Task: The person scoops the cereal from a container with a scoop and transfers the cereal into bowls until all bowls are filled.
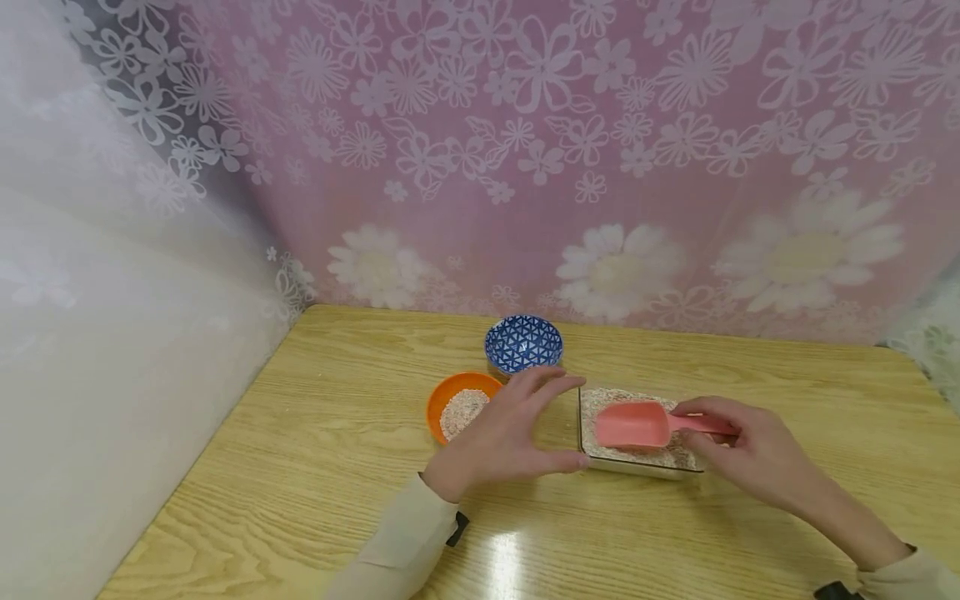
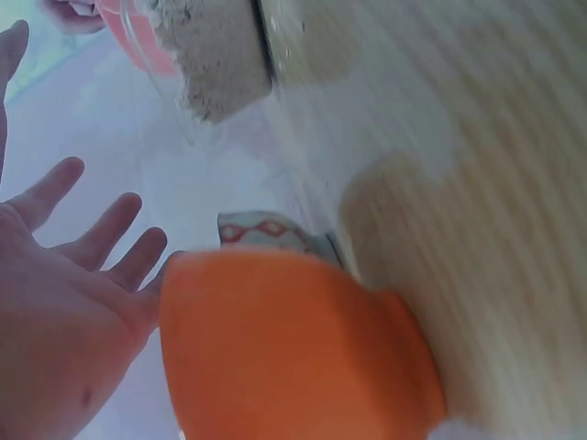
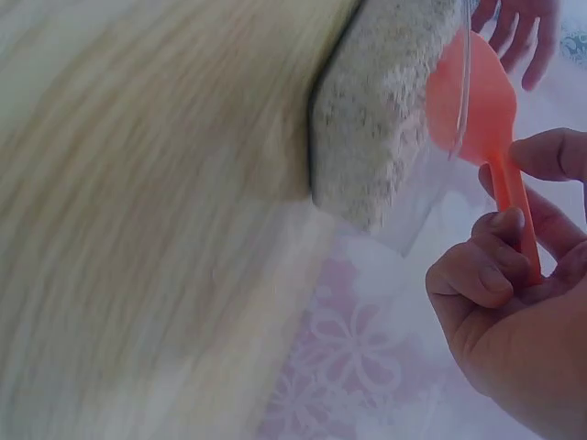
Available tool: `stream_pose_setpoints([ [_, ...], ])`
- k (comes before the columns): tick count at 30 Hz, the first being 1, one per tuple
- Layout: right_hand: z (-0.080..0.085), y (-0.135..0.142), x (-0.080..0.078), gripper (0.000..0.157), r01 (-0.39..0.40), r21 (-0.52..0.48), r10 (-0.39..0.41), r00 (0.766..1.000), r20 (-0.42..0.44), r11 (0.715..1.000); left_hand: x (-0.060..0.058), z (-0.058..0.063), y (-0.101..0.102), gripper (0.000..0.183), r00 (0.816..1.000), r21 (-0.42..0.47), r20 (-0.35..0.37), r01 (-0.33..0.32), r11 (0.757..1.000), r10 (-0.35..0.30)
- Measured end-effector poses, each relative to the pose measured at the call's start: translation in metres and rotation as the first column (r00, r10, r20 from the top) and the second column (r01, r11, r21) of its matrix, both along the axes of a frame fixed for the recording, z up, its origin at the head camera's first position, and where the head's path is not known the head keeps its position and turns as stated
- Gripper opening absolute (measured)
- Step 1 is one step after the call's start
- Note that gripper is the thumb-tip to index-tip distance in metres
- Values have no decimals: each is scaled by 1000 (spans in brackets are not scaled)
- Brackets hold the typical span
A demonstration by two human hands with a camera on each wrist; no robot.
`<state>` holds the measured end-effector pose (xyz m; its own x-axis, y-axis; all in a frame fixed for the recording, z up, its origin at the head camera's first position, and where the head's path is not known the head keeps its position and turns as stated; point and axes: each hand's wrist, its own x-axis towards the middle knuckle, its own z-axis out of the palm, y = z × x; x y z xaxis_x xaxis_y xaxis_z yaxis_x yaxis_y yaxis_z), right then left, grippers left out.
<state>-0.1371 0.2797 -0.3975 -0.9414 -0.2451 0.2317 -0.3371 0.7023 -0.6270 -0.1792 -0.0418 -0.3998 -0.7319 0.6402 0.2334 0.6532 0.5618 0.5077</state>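
Observation:
My right hand [image 1: 757, 454] grips the handle of a pink scoop [image 1: 633, 425]. The scoop's bowl overlaps the pale grain-like flakes in a clear rectangular container [image 1: 637, 468]; in the right wrist view the scoop [image 3: 472, 96] shows at the container's rim. My left hand [image 1: 506, 437] holds nothing, its fingers spread and thumb pointing toward the container's left side. Beneath and behind that hand, an orange bowl [image 1: 442, 400] with some pale flakes in it is partly hidden. In the left wrist view the orange bowl [image 2: 293, 348] stands close beside the left hand [image 2: 69, 302].
A blue-and-white patterned bowl [image 1: 522, 343] stands behind the orange one, near the back of the wooden table [image 1: 337, 400]. A pink flowered curtain [image 1: 487, 167] hangs along the table's back edge, and a white one [image 1: 112, 292] along the left.

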Motion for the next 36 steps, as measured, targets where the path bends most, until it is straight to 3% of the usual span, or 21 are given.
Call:
stream_pose_setpoints([
  [8,2,23,-3,25,19,131,-2,992,-129,991,4,-4,14,86,997,-14,72,-5,1000,6],
  [19,13,37,-3,26,34,223,5,985,-170,974,5,-12,36,107,987,-95,155,-28,995,43],
  [24,19,38,-5,31,14,289,49,976,-213,957,0,-15,42,114,985,-152,158,-39,988,63],
  [31,26,37,-9,36,3,382,107,958,-266,924,-9,-20,47,118,972,-171,222,-34,985,72],
  [36,33,35,-12,37,-5,426,158,933,-324,905,-11,-22,49,118,980,-193,183,-39,981,75],
])
